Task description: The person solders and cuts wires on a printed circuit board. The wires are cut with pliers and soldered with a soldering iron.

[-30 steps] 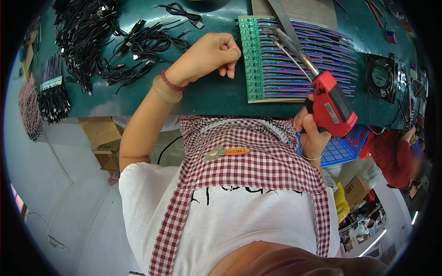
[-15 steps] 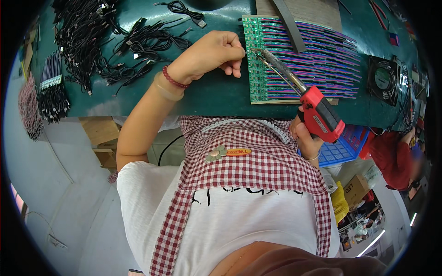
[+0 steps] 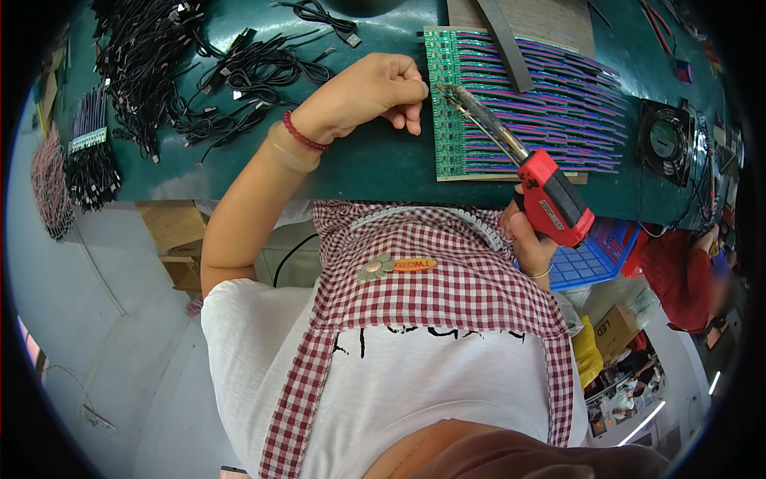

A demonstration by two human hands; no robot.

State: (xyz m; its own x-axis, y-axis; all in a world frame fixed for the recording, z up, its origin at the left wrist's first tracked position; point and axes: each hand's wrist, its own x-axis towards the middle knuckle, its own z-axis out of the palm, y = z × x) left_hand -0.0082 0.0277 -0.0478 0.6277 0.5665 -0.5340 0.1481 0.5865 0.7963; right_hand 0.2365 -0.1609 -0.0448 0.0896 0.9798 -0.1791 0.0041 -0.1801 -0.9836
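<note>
In my right hand (image 3: 530,241) is a red and black soldering gun (image 3: 554,199), with the fingers wrapped round its grip. Its long metal barrel slants up and left, and the tip is over the left part of a green circuit board panel (image 3: 445,148). My left hand (image 3: 383,89) is closed in a pinch at the panel's left edge, close to the tip. Whatever its fingers hold is too small or hidden to make out. Rows of purple, blue and black wires (image 3: 550,108) run rightward from the panel.
A dark grey strip (image 3: 506,44) lies across the wires. Black cables with USB plugs (image 3: 271,68) are heaped at the left. To the right stand a black fan (image 3: 665,137) and, below table level, a blue basket (image 3: 586,262). Another person in red (image 3: 678,275) is at the far right.
The soldering gun's body has shifted slightly left, while its tip stays near the same part of the panel. My left hand keeps its pinch by the panel edge.
</note>
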